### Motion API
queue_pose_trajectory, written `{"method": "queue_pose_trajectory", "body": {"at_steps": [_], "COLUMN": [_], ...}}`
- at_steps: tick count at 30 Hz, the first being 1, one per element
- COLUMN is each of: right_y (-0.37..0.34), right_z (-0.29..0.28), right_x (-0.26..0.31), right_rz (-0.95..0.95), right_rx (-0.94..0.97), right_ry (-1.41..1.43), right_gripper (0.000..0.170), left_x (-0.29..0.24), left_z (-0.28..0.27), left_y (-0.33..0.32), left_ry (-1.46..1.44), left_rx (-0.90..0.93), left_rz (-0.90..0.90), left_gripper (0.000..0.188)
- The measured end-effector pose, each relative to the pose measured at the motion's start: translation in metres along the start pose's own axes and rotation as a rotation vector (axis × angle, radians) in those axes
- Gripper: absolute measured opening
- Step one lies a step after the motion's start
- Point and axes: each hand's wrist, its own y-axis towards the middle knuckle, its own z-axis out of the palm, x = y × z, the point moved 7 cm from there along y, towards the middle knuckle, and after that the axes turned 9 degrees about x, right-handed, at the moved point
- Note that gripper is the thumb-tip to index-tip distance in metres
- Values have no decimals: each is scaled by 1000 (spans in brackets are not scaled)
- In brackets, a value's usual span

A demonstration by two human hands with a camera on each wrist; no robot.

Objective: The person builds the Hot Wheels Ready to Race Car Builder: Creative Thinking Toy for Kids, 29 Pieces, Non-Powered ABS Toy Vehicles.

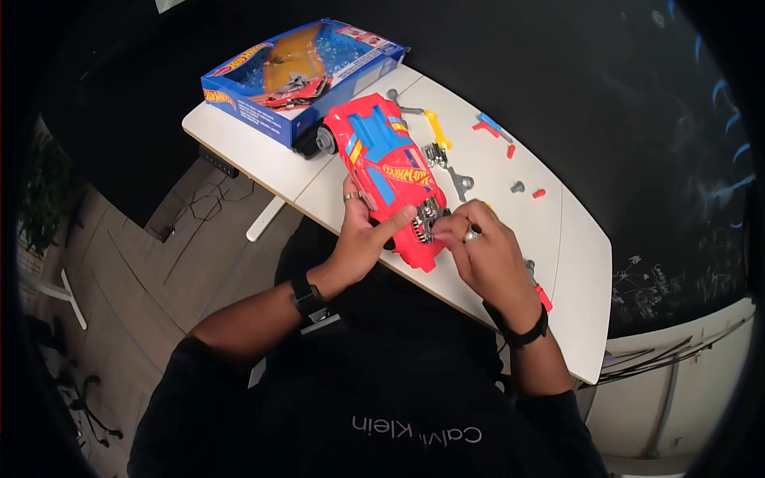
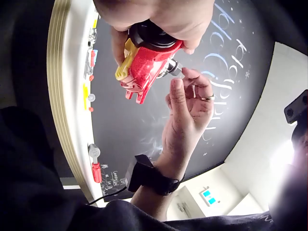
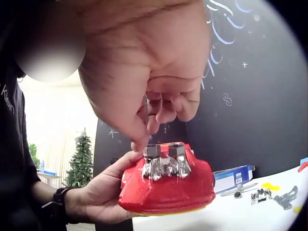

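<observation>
My left hand holds a red toy car with blue and yellow stickers, its thumb across the top near the chrome engine. The car is raised off the table and tilted. My right hand is at the engine with thumb and forefinger pinching its edge. In the left wrist view, the right fingertips meet a dark grey part of the engine; a black wheel shows under my left hand. The right wrist view has the chrome engine seated on the red body, fingertips right at its grey top.
A blue toy-car box stands at the table's far left. On the white table lie a yellow wrench, a grey bracket, another chrome piece, a blue-and-red toy tool, a grey bolt and a red-handled piece.
</observation>
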Motion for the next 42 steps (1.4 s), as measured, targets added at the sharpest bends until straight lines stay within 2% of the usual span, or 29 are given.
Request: {"method": "queue_pose_trajectory", "body": {"at_steps": [1, 2, 5, 9, 11, 12, 14, 17, 20, 23, 24, 25, 27, 29, 31, 33, 35, 38, 42], "right_y": [-1, -2, -2, -8, -9, -12, -22, -29, -41, -50, -52, -54, -57, -62, -66, -69, -64, -64, -59], "right_z": [3, 2, -7, 1, 1, -1, -6, -16, -10, -9, -11, -12, -15, -10, -7, -19, -21, -7, 5], "right_x": [-4, -4, 5, -6, -6, -5, -11, -4, -9, -15, -14, -13, -16, -17, -18, -13, -12, -16, -22], "right_rz": [0, -13, 21, 39, 35, 44, 207, 209, 221, 234, 248, 254, 345, 369, 395, 379, 355, 293, 328], "right_rx": [10, 1, -37, -33, 16, 14, -10, -51, 2, -45, -35, -32, -33, -29, -22, -156, -169, -177, -236], "right_ry": [-65, -80, -88, -93, -229, -231, -162, -68, -156, -155, -226, -232, -231, -245, -250, -126, -98, -164, -174], "right_gripper": [8, 15, 9, 10, 19, 19, 28, 32, 35, 38, 27, 27, 14, 11, 12, 15, 16, 24, 22], "left_x": [0, 0, -2, 4, 5, 4, 6, 12, 19, 21, 22, 26, 33, 35, 37, 35, 35, 33, 28], "left_z": [1, 2, 6, 5, 10, 13, 18, 25, 34, 48, 52, 55, 57, 61, 63, 65, 65, 61, 53], "left_y": [0, 0, 0, 1, 3, 4, 5, 10, 15, 19, 19, 18, 19, 20, 20, 21, 21, 21, 18], "left_ry": [-2, -12, -43, -37, -21, -1, -12, -29, -58, -71, -59, -67, -42, -77, -108, -102, -94, -54, 19], "left_rx": [1, 1, -5, 14, 38, 60, 71, 99, 140, 191, 209, 212, 225, 231, 232, 271, 258, 262, 219], "left_rz": [-6, -2, -14, -44, -29, -13, -28, -27, -34, -45, -44, -45, -55, -63, -77, -63, -68, -70, -49], "left_gripper": [76, 75, 75, 78, 78, 78, 78, 78, 78, 79, 79, 79, 80, 81, 81, 82, 83, 83, 82]}}
